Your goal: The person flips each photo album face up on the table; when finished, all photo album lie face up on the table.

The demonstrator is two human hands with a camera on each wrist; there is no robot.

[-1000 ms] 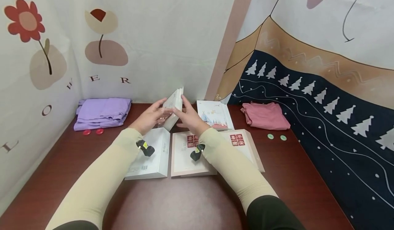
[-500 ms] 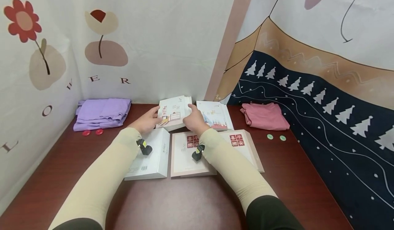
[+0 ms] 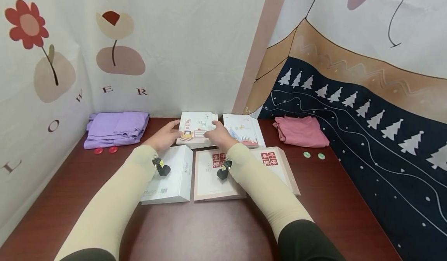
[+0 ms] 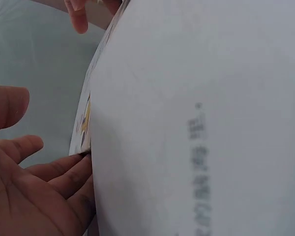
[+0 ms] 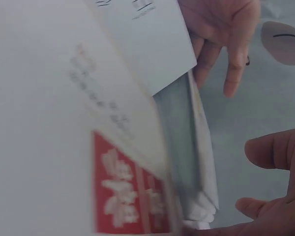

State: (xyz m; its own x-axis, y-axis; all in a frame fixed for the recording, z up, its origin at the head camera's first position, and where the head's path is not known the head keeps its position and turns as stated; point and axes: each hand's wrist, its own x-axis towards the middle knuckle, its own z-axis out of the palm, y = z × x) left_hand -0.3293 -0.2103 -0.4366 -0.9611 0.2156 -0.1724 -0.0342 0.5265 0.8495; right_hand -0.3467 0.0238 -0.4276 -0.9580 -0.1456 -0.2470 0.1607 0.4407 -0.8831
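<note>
A thick white book (image 3: 197,117) with small coloured drawings lies flat at the back middle of the table. My left hand (image 3: 164,136) is beside its left edge, thumb and fingers spread, fingertips right at the cover's lower corner. At the lower right corner is my right hand (image 3: 220,136), its thumb apart from the fingers. In the left wrist view, the left fingertips reach the book's (image 4: 81,125) edge, part of them hidden behind a nearer white book (image 4: 152,73). The right wrist view shows the right thumb (image 5: 265,150) standing off from the page block (image 5: 206,162).
Another white book (image 3: 242,127) lies just right. In front are a white book (image 3: 174,175) and two books with red stamps (image 3: 216,185) (image 3: 276,171). Folded purple cloth (image 3: 116,129), red buttons (image 3: 113,149), pink cloth (image 3: 301,132) and green buttons (image 3: 307,155) flank them. Curtains rise behind.
The drawn-on book was held tilted up between both hands, then lowered, and now lies flat and square beside its neighbour. The hands have loosened at its edges.
</note>
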